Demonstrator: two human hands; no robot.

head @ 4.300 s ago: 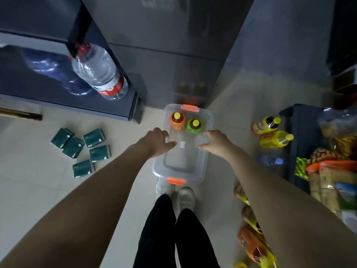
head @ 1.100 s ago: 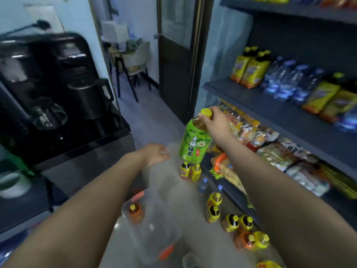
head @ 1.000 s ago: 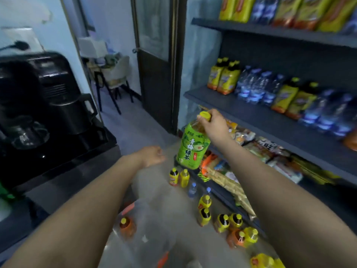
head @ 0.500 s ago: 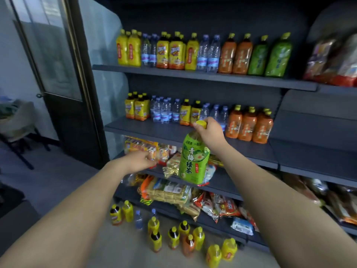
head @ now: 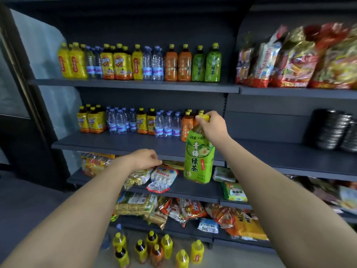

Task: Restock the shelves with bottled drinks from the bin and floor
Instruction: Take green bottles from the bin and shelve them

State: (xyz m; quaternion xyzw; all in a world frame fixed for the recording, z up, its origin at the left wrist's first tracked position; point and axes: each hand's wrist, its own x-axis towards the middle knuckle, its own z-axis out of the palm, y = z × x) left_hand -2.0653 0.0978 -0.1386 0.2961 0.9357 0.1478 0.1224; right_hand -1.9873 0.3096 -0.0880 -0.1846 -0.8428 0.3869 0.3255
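One green bottle (head: 199, 159) in hand, gripped by its cap in curled right hand (head: 214, 126) fingers, hanging in front of the middle shelf (head: 116, 142). Loosely curled left hand (head: 144, 158), holding nothing. Next: probably stand it upright beside the orange bottles (head: 187, 126).

Counting front rows only. On the top shelf (head: 135, 85) I'm seeing two green tea bottles (head: 213, 63), two orange bottles (head: 171, 63), four water bottles (head: 157, 64) in two pairs, and one lone yellow bottle (head: 137, 62). The clusters at the left end are overlapping, so I'm not calling a number there. One held green tea bottle (head: 199, 161) is hanging from the right hand (head: 212, 128). On the floor (head: 38, 200) I'm counting eight yellow-capped bottles (head: 197, 252) and at least one small water bottle (head: 118, 228). Far right I'm getting two black round stacks (head: 328, 128).
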